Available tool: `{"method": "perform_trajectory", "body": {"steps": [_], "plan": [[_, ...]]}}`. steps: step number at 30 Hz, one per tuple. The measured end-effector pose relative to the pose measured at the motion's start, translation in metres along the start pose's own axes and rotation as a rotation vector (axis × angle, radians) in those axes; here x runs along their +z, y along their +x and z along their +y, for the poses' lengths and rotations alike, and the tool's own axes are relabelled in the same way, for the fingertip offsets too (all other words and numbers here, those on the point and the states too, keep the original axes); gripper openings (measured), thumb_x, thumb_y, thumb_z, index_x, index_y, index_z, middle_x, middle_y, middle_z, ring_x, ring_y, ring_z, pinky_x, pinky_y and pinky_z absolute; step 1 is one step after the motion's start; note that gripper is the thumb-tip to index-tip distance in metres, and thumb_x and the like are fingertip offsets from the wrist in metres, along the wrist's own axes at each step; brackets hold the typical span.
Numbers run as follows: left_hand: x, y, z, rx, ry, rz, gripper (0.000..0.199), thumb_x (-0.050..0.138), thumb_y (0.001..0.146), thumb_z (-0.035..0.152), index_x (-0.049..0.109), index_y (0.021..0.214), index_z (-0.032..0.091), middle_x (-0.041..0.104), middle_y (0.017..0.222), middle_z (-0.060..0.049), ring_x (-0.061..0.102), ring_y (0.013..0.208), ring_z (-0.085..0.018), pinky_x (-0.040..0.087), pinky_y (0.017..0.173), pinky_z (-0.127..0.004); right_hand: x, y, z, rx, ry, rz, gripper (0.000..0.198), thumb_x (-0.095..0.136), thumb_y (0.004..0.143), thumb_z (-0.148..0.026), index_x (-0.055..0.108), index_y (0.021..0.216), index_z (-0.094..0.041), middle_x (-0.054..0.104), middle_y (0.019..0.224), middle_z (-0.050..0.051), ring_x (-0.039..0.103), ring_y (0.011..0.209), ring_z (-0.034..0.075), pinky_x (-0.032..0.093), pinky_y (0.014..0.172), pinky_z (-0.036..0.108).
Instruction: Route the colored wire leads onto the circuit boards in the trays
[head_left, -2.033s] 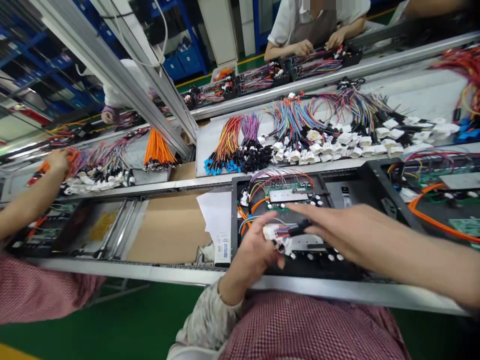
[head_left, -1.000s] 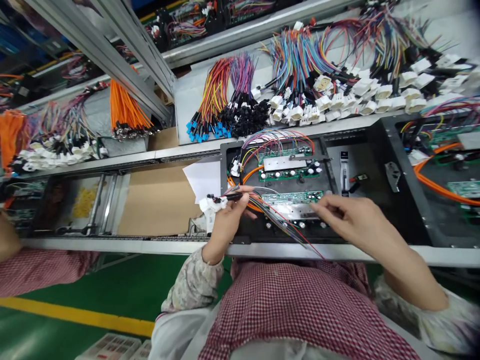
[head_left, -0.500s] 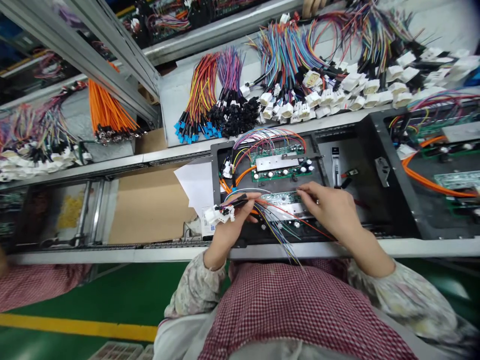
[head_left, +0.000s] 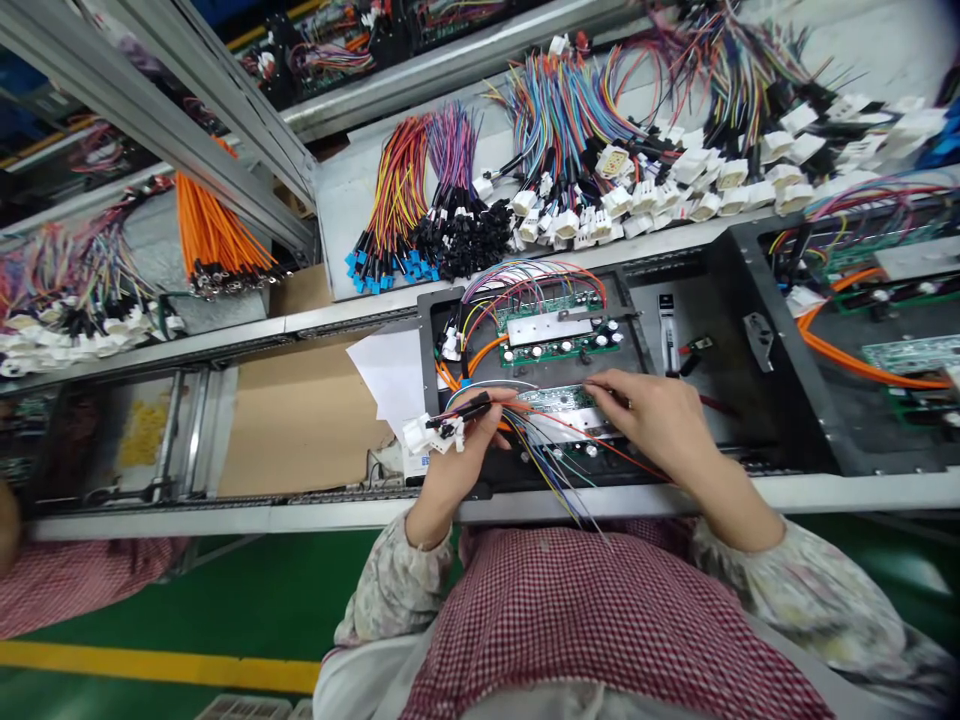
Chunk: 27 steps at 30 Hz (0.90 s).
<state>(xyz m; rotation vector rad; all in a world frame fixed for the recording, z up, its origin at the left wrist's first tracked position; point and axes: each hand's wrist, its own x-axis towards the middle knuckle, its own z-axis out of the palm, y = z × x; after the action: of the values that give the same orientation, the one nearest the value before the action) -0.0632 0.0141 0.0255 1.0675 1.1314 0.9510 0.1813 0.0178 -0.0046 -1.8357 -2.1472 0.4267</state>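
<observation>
Though upper board [head_left: 559, 328] at 12 o'clock looks wired, from here I'd call lower board [head_left: 555, 400] barely started: left hand [head_left: 463, 455] clamped on harness [head_left: 474, 407], grip unclear at right hand [head_left: 664, 418].

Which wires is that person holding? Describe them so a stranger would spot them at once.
Find the checkered apron, then the black tray just beyond it. At the tray's left side, the left hand grips a wire harness with white connectors at one end and loose coloured wires fanning from the other. Unlike the harnesses heaped on the shelf beyond, this one is in a hand.
</observation>
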Motion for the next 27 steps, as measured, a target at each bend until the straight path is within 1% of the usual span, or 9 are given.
{"method": "perform_trajectory", "body": {"steps": [4, 6, 10, 15, 20, 23, 25, 27], "plan": [[0.0, 0.001, 0.0, 0.013, 0.037, 0.016, 0.021, 0.065, 0.094, 0.037, 0.071, 0.106, 0.022, 0.076, 0.105, -0.006, 0.064, 0.065, -0.012, 0.056, 0.059, -0.025, -0.001, 0.002, -0.002, -0.014, -0.018, -0.024, 0.029, 0.05, 0.097, -0.036, 0.076, 0.102, -0.024, 0.079, 0.093, 0.004, 0.073, 0.076, 0.023, 0.039, 0.057, 0.031], [0.0, 0.001, -0.001, 0.026, 0.047, 0.017, 0.022, 0.064, 0.094, 0.038, 0.072, 0.106, 0.021, 0.076, 0.106, -0.006, 0.062, 0.062, -0.01, 0.056, 0.059, -0.024, 0.0, 0.002, -0.002, -0.006, -0.02, -0.015, 0.029, 0.05, 0.097, -0.035, 0.076, 0.102, -0.024, 0.079, 0.093, 0.004, 0.073, 0.075, 0.023, 0.039, 0.057, 0.031], [-0.001, 0.002, -0.003, 0.052, 0.062, 0.008, 0.022, 0.063, 0.095, 0.037, 0.071, 0.108, 0.021, 0.076, 0.105, -0.006, 0.061, 0.06, -0.009, 0.056, 0.061, -0.023, 0.001, 0.002, 0.0, -0.032, 0.001, -0.002, 0.028, 0.051, 0.096, -0.035, 0.077, 0.101, -0.025, 0.079, 0.095, 0.003, 0.074, 0.077, 0.023, 0.041, 0.059, 0.03], [-0.002, 0.003, -0.004, 0.104, 0.071, 0.011, 0.021, 0.062, 0.096, 0.036, 0.07, 0.11, 0.022, 0.076, 0.107, -0.005, 0.061, 0.059, -0.008, 0.056, 0.061, -0.022, 0.002, 0.002, 0.002, -0.049, -0.001, 0.03, 0.027, 0.053, 0.095, -0.033, 0.078, 0.101, -0.026, 0.079, 0.091, 0.002, 0.073, 0.074, 0.022, 0.04, 0.057, 0.03], [-0.004, 0.004, -0.008, 0.106, 0.064, 0.023, 0.023, 0.061, 0.097, 0.037, 0.069, 0.113, 0.022, 0.077, 0.105, -0.006, 0.063, 0.062, -0.01, 0.056, 0.062, -0.023, 0.006, 0.005, 0.002, -0.071, -0.014, 0.02, 0.027, 0.052, 0.095, -0.033, 0.078, 0.1, -0.027, 0.079, 0.091, 0.002, 0.073, 0.074, 0.021, 0.04, 0.056, 0.03], [-0.005, 0.005, -0.01, 0.095, 0.061, 0.032, 0.023, 0.06, 0.098, 0.037, 0.068, 0.115, 0.023, 0.076, 0.107, -0.005, 0.062, 0.062, -0.009, 0.055, 0.063, -0.022, 0.0, 0.005, 0.003, -0.085, -0.009, 0.009, 0.027, 0.052, 0.096, -0.033, 0.078, 0.098, -0.027, 0.079, 0.093, 0.002, 0.073, 0.073, 0.021, 0.04, 0.056, 0.03], [-0.005, 0.006, -0.01, 0.098, 0.055, 0.035, 0.022, 0.059, 0.098, 0.036, 0.068, 0.113, 0.023, 0.076, 0.107, -0.005, 0.061, 0.062, -0.009, 0.055, 0.063, -0.022, -0.01, -0.002, 0.005, -0.053, 0.007, 0.076, 0.026, 0.053, 0.096, -0.037, 0.076, 0.101, -0.026, 0.079, 0.091, 0.001, 0.072, 0.071, 0.02, 0.041, 0.056, 0.029], [-0.005, 0.007, -0.01, 0.113, 0.037, 0.035, 0.02, 0.059, 0.098, 0.036, 0.068, 0.109, 0.023, 0.076, 0.106, -0.005, 0.062, 0.065, -0.01, 0.054, 0.062, -0.022, -0.022, -0.015, 0.008, 0.017, 0.029, 0.174, 0.03, 0.055, 0.096, -0.046, 0.074, 0.105, -0.024, 0.077, 0.082, 0.002, 0.069, 0.066, 0.018, 0.041, 0.056, 0.028]]}}
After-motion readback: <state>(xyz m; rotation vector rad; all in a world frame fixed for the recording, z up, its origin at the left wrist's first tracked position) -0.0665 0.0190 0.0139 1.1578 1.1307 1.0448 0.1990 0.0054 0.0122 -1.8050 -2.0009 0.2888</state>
